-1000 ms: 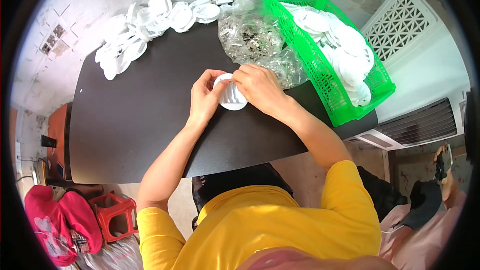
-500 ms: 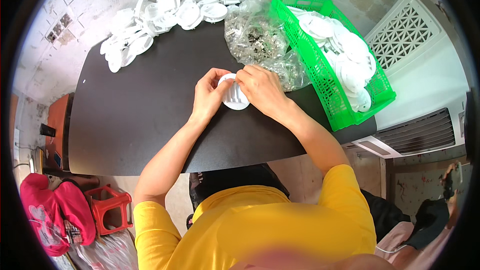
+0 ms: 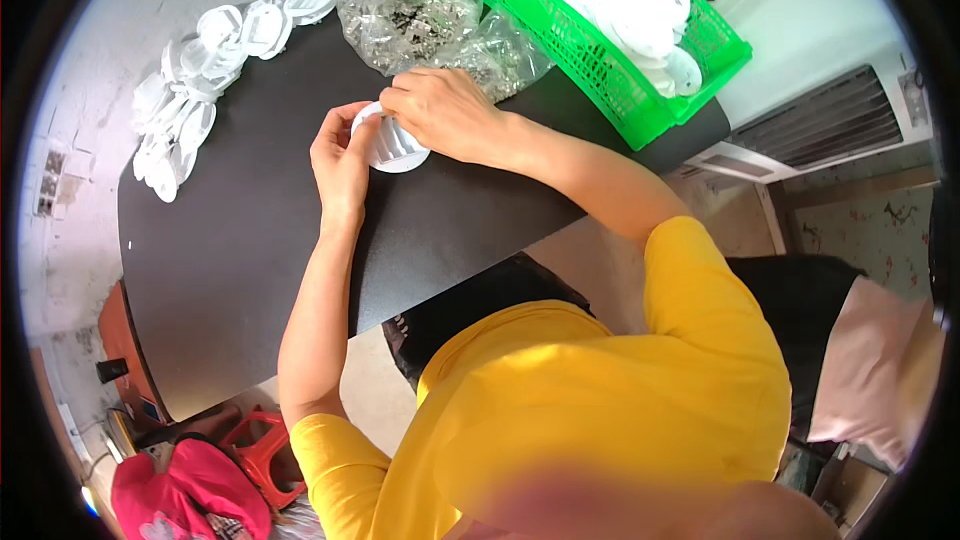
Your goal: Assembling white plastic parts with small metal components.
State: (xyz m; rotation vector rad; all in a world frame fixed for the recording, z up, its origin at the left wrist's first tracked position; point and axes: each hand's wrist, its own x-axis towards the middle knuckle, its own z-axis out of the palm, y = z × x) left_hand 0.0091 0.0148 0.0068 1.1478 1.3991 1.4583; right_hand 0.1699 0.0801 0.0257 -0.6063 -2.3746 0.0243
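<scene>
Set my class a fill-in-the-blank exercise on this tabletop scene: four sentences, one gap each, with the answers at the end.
1. The left hand holds, and the right hand touches, a ribbed plastic disc coloured ____.
2. In the picture, the clear plastic bags lie to the ____ of the perforated crate.
3. That crate is coloured ____.
4. The person's short-sleeved shirt is coloured ____.

Missing words: white; left; green; yellow.

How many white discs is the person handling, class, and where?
1: the white disc in the left hand, with the right hand at its upper edge, over the dark table. Another beneath it could be hidden.
</scene>
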